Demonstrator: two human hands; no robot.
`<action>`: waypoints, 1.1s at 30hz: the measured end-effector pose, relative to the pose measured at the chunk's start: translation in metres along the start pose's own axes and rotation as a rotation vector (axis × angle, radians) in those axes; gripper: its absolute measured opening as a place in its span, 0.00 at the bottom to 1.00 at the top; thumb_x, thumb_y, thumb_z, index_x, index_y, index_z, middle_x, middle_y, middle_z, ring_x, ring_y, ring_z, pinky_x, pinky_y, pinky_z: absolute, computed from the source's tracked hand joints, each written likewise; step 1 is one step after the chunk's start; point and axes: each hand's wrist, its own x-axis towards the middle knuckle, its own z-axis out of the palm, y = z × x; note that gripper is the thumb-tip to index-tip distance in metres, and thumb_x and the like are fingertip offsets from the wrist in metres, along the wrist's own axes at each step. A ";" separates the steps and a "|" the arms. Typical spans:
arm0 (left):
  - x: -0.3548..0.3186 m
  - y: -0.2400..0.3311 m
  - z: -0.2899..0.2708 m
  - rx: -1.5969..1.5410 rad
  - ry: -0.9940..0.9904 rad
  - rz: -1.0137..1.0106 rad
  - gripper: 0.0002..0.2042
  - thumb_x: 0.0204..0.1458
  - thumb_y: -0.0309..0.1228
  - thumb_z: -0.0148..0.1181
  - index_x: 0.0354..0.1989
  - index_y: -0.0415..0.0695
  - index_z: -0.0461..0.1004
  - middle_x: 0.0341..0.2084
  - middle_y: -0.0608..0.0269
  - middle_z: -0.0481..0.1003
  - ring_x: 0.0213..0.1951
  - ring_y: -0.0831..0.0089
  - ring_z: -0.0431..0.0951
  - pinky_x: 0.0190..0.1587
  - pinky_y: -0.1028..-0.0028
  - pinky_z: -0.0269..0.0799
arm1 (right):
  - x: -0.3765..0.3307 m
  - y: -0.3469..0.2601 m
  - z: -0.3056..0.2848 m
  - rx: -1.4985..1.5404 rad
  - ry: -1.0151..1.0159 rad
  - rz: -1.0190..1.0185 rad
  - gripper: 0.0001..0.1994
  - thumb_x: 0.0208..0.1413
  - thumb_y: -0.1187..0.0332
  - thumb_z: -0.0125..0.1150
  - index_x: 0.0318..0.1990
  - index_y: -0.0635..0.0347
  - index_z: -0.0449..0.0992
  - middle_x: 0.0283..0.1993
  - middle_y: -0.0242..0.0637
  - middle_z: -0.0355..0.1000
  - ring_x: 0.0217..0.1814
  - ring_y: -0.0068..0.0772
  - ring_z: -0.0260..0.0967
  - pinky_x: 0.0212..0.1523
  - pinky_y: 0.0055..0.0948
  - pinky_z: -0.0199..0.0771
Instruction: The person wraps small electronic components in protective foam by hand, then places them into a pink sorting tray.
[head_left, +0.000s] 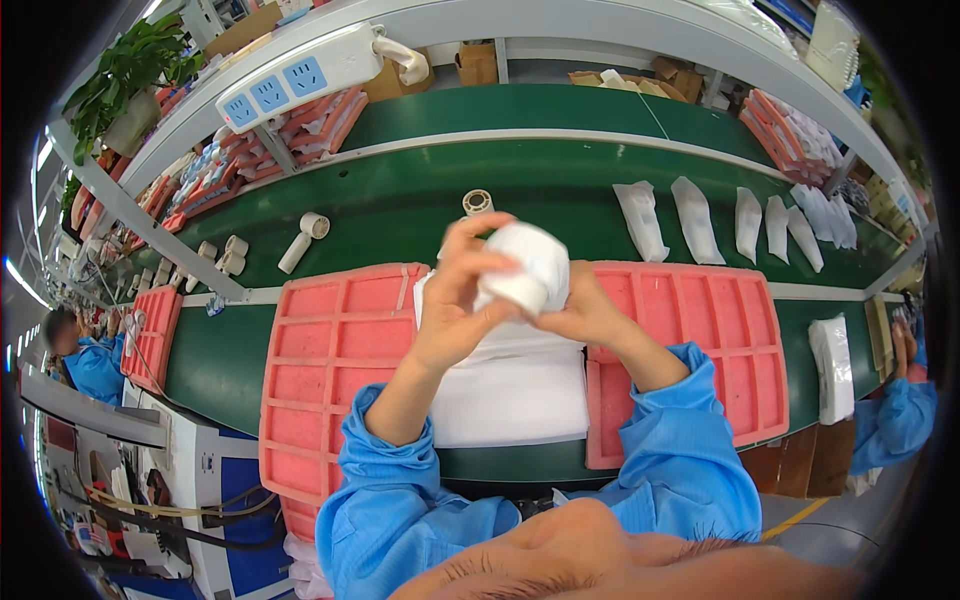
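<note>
Above a stack of white packing sheets or sleeves point(510, 400), both my hands hold one white rounded item point(530, 262), blurred by motion. It may be wrapped in white sheeting; its exact kind cannot be made out. My left hand point(465, 285) curls over its left side, with fingers on top and the thumb below. My right hand point(580, 312) grips its lower right side, some fingers hidden behind it. Just beyond my hands, a white device with a round ringed end point(478, 203) stands on the green conveyor belt point(400, 180).
Pink compartment trays flank the stack, one at left point(320, 350) and one at right point(690, 345). A white round-headed device with a handle point(303, 243) lies farther left. White-wrapped items point(642, 220) line the belt's right. A power strip point(300, 78) hangs overhead. Co-workers' blue sleeves point(890, 425) show at both sides.
</note>
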 end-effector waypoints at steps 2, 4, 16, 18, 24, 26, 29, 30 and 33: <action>-0.002 0.000 0.008 0.200 0.436 -0.081 0.19 0.41 0.27 0.73 0.43 0.46 0.75 0.53 0.55 0.63 0.54 0.62 0.67 0.54 0.68 0.64 | -0.001 0.003 -0.006 -0.201 0.123 -0.005 0.25 0.37 0.75 0.71 0.47 0.67 0.70 0.37 0.43 0.71 0.39 0.44 0.73 0.35 0.34 0.74; -0.005 0.000 0.015 0.306 0.660 -0.119 0.19 0.41 0.28 0.73 0.43 0.46 0.75 0.53 0.54 0.62 0.55 0.60 0.66 0.55 0.67 0.63 | 0.003 0.000 -0.009 -0.590 0.366 -0.013 0.21 0.36 0.77 0.69 0.42 0.68 0.71 0.30 0.42 0.70 0.32 0.46 0.72 0.31 0.36 0.73; -0.016 -0.006 0.032 0.641 0.565 0.027 0.18 0.36 0.30 0.76 0.37 0.45 0.75 0.56 0.55 0.60 0.58 0.60 0.61 0.57 0.62 0.56 | 0.000 -0.011 0.008 -0.783 0.482 -0.110 0.18 0.37 0.78 0.68 0.38 0.68 0.68 0.30 0.44 0.68 0.30 0.49 0.70 0.27 0.36 0.70; -0.018 -0.005 0.032 0.781 0.480 0.131 0.16 0.36 0.30 0.76 0.33 0.44 0.75 0.54 0.55 0.62 0.57 0.59 0.62 0.57 0.63 0.57 | 0.002 -0.014 0.012 -0.763 0.483 -0.128 0.19 0.35 0.79 0.67 0.38 0.68 0.69 0.29 0.43 0.67 0.30 0.48 0.70 0.27 0.36 0.70; -0.013 -0.001 0.029 0.893 0.376 0.163 0.11 0.40 0.27 0.73 0.29 0.43 0.74 0.51 0.55 0.64 0.56 0.60 0.64 0.54 0.66 0.59 | -0.002 -0.012 0.008 -0.622 0.430 0.057 0.19 0.38 0.77 0.67 0.40 0.69 0.69 0.32 0.46 0.70 0.33 0.51 0.71 0.28 0.39 0.72; -0.012 -0.001 0.021 0.762 0.465 -0.011 0.10 0.43 0.26 0.70 0.29 0.42 0.74 0.47 0.56 0.66 0.49 0.64 0.67 0.50 0.69 0.62 | -0.005 -0.011 0.008 -0.494 0.362 0.153 0.19 0.40 0.74 0.67 0.41 0.69 0.69 0.34 0.47 0.71 0.34 0.51 0.72 0.30 0.39 0.72; -0.012 -0.008 0.008 0.585 0.542 -0.179 0.07 0.46 0.26 0.67 0.30 0.42 0.73 0.45 0.58 0.66 0.43 0.68 0.68 0.47 0.72 0.64 | -0.002 -0.017 0.006 -0.228 0.225 0.329 0.20 0.45 0.68 0.69 0.43 0.69 0.69 0.37 0.49 0.73 0.37 0.51 0.73 0.33 0.38 0.74; -0.013 -0.011 0.003 0.474 0.575 -0.258 0.06 0.47 0.26 0.66 0.30 0.42 0.73 0.44 0.58 0.67 0.41 0.70 0.68 0.45 0.73 0.64 | 0.000 -0.015 0.002 -0.126 0.167 0.379 0.21 0.47 0.67 0.68 0.46 0.68 0.69 0.38 0.45 0.73 0.37 0.44 0.73 0.36 0.35 0.73; -0.012 -0.013 0.011 0.524 0.566 -0.268 0.05 0.50 0.26 0.64 0.30 0.41 0.73 0.42 0.60 0.67 0.38 0.72 0.68 0.41 0.75 0.63 | 0.002 -0.012 -0.003 0.078 0.059 0.484 0.22 0.52 0.66 0.66 0.51 0.67 0.68 0.39 0.37 0.73 0.37 0.30 0.71 0.40 0.28 0.70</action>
